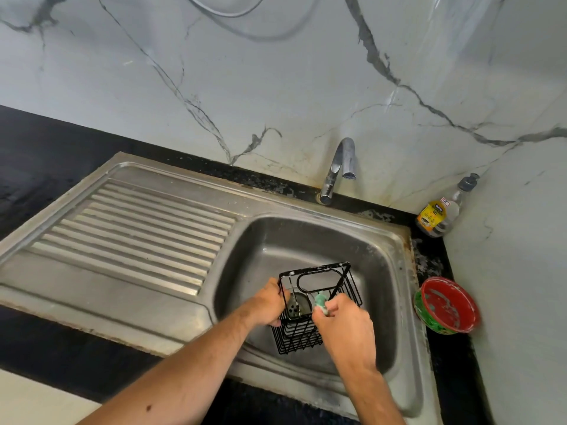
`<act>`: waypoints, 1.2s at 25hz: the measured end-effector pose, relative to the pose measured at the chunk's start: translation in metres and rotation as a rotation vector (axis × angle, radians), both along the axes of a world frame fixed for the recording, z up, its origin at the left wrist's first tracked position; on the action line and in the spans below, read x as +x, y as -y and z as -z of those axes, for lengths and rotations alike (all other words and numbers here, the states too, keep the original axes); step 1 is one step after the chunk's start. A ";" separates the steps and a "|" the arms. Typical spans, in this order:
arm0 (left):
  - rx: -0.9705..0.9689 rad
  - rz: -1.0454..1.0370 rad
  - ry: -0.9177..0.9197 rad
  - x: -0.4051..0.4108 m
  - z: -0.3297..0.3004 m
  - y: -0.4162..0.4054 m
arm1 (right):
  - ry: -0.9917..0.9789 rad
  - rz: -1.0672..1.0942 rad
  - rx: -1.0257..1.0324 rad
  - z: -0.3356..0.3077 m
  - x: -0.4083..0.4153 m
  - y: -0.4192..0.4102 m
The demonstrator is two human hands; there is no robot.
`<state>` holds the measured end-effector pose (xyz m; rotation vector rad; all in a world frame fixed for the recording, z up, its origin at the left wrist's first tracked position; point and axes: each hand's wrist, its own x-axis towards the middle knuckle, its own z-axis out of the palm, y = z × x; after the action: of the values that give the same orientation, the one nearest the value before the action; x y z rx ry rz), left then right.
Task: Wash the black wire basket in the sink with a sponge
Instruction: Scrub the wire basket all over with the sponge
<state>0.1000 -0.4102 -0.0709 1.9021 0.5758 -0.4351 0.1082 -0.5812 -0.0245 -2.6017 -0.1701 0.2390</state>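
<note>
Head view. I see the black wire basket (313,305) held over the steel sink (395,271) bowl, tilted, open top facing up and away. Through its wires the drain strainer (296,306) shows on the sink floor.

Left hand (267,305): grip clenched on the basket's left wall near the rim. Right hand (346,329): grip clenched on a green sponge (321,302), which is pressed against the basket's wires at its near rim. White suds flecks on the top rim.

Surroundings: faucet (339,167) stands behind the bowl, spout over the far end; I cannot tell if water runs. Ribbed drainboard (138,222) to the left. On the black desk (445,348) to the right, a red and green bowl (446,305) sits just beside the sink edge. Further back in the corner, a clear bottle (441,210) with a yellow label. Marbled wall (276,87) behind. Both forearms cross the sink's near edge and hide part of the basket's lower right.
</note>
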 end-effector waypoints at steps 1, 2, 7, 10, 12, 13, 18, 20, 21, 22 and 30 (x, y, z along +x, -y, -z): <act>-0.008 0.001 0.001 0.000 0.000 0.000 | -0.029 0.021 0.058 0.001 -0.001 0.000; -0.014 0.006 0.004 0.000 0.001 0.000 | -0.089 0.069 0.172 0.000 -0.002 0.001; -0.032 0.021 -0.001 -0.002 0.004 -0.002 | -0.373 0.135 0.602 0.001 0.000 0.021; -0.033 0.007 -0.003 -0.001 0.006 -0.001 | -0.212 0.162 0.521 -0.004 0.007 0.029; -0.037 -0.011 -0.008 0.001 0.006 0.000 | -0.054 0.146 0.383 -0.008 0.013 0.027; -0.041 -0.019 -0.010 0.002 0.007 0.000 | -0.006 0.102 0.302 -0.010 0.015 0.025; -0.043 -0.035 -0.021 0.001 0.011 -0.001 | 0.045 -0.037 -0.007 -0.024 0.033 0.017; -0.053 -0.044 -0.023 0.002 0.011 -0.002 | 0.046 -0.014 -0.110 -0.033 0.038 0.021; -0.058 -0.049 -0.021 0.003 0.011 -0.003 | 0.103 -0.010 -0.147 -0.033 0.037 0.022; -0.062 -0.050 -0.017 0.004 0.012 -0.004 | 0.175 -0.025 -0.146 -0.033 0.033 0.021; -0.041 0.057 0.007 0.002 0.016 -0.015 | -0.047 -0.072 -0.023 -0.030 0.033 0.001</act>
<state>0.1025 -0.3948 -0.0871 1.8841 0.5057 -0.4733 0.1410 -0.5823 0.0059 -2.6129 -0.2458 0.3293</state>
